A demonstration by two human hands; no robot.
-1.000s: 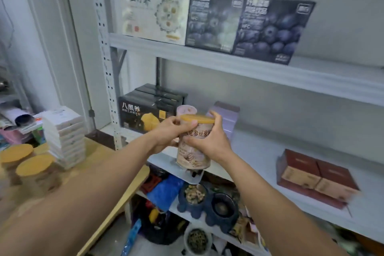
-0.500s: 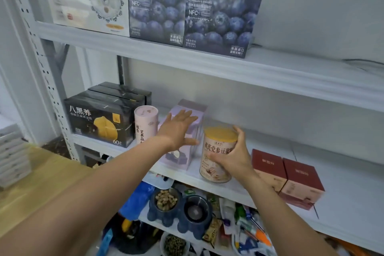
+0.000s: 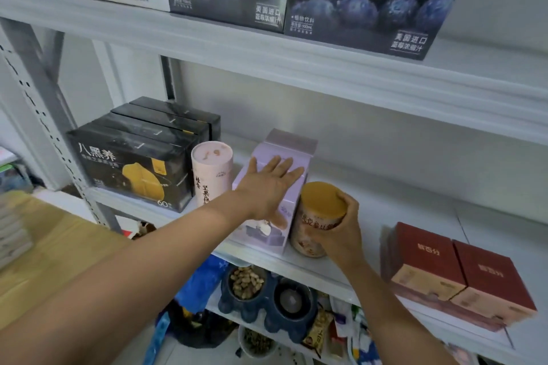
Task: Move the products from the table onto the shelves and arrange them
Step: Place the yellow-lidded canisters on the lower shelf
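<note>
head | left hand [image 3: 268, 184] lying flat, fingers straight, pressing the lavender box [image 3: 292, 141] | right hand [image 3: 341, 228] curling round the yellow-lidded can [image 3: 321, 201] | can standing near the middle shelf's [image 3: 385, 204] front edge, seemingly touching the box | 2 red boxes [image 3: 427, 255] sitting rightward

Likely a small shop's stockroom: a grey steel rack with a perforated upright [image 3: 44, 115] holds packaged goods in multiples. Above its middle shelf [image 3: 370, 216] stand blueberry drink cartons [image 3: 370, 0]; on it, identical black boxes [image 3: 133, 163] and twin red boxes [image 3: 456, 272]; left of it, a wooden counter [image 3: 53, 246].
</note>
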